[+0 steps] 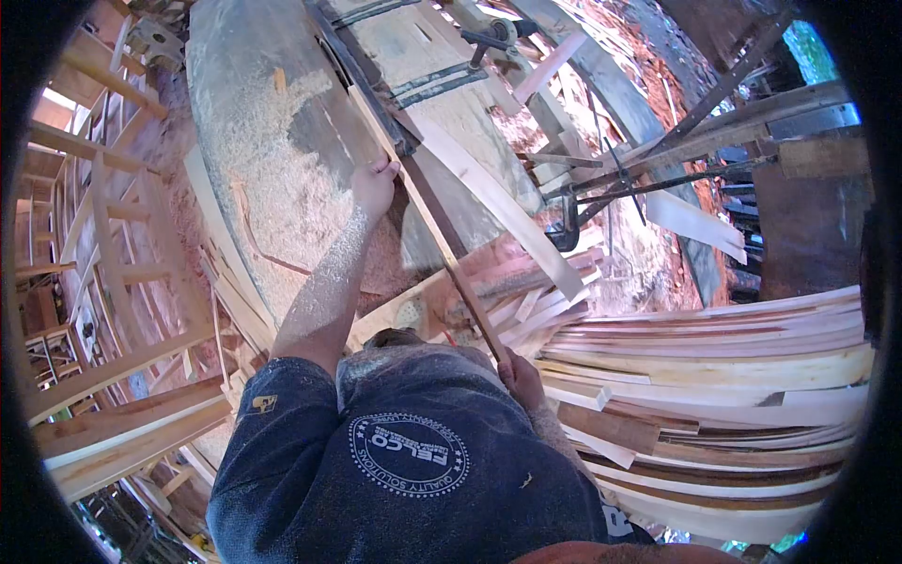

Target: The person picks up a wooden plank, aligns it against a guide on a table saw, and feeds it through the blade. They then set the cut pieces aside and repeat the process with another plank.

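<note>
A long, thin wooden strip (427, 214) runs diagonally from the worktable toward my body. My left hand (377, 185) is closed around its middle, thumb and fingers pinching the edge over the table. Close to my right hip, my right hand (520, 380) is wrapped around the strip's near end. The far end of the strip lies beside a dark metal guide bar (362, 83). Sawdust covers the worktable (225, 70) and dusts my left forearm.
Stacked boards and strips (714, 362) fill the right side. A pale loose board (503, 197) lies slantwise right of the strip. A dark metal clamp (564, 221) is by a wooden beam. Timber framing (122, 226) stands at left. Offcuts lie beyond the table.
</note>
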Tool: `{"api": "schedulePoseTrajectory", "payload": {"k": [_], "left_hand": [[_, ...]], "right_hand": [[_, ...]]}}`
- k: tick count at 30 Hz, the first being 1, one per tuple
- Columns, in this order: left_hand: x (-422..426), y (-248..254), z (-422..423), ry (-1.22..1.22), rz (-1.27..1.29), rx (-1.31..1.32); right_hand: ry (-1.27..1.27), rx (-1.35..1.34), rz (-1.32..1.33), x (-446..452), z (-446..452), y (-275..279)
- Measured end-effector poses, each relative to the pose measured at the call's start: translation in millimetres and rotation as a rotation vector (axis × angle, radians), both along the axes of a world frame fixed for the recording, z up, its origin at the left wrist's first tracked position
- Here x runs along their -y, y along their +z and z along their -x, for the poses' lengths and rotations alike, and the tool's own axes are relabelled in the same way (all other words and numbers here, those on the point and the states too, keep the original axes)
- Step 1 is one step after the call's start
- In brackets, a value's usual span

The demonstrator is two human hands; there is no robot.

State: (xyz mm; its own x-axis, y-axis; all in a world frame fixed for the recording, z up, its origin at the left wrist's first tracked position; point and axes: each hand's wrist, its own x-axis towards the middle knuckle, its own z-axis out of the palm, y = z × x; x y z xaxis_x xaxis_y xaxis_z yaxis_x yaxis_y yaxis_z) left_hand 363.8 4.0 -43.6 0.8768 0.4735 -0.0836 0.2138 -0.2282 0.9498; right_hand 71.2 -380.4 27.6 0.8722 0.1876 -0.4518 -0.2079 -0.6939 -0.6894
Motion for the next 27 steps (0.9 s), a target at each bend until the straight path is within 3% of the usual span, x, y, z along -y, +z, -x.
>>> {"api": "schedulePoseTrajectory", "payload": {"k": [7,10,12,14,16,19,27], "left_hand": [[1.5,40.5,1.0,0.022,0.043,-0.077],[-0.4,40.6,-1.9,0.011,0.077,-0.025],[-11.8,-1.1,-14.7,-0.003,0.088,-0.022],[-16.2,-7.8,-17.6,-0.008,0.052,-0.036],[-12.4,16.5,-14.5,-0.008,-0.028,-0.070],[-15.8,4.1,-22.1,0.012,0.253,-0.080],[-24.0,1.2,-29.9,0.020,0.330,-0.062]], "right_hand": [[-0.007,-0.003,-0.002,-5.7,-6.6,-3.5],[0.001,0.022,-0.016,-9.2,-9.7,-3.2],[0.003,0.032,-0.011,-10.8,-10.9,-4.0],[0.005,0.037,0.006,-12.0,-11.6,-8.0],[-0.004,0.066,-0.002,-12.8,-10.6,-11.8],[-0.003,0.098,-0.004,-14.7,-12.2,-13.8],[-0.024,0.104,-0.003,-27.0,-22.7,-5.6]]}}
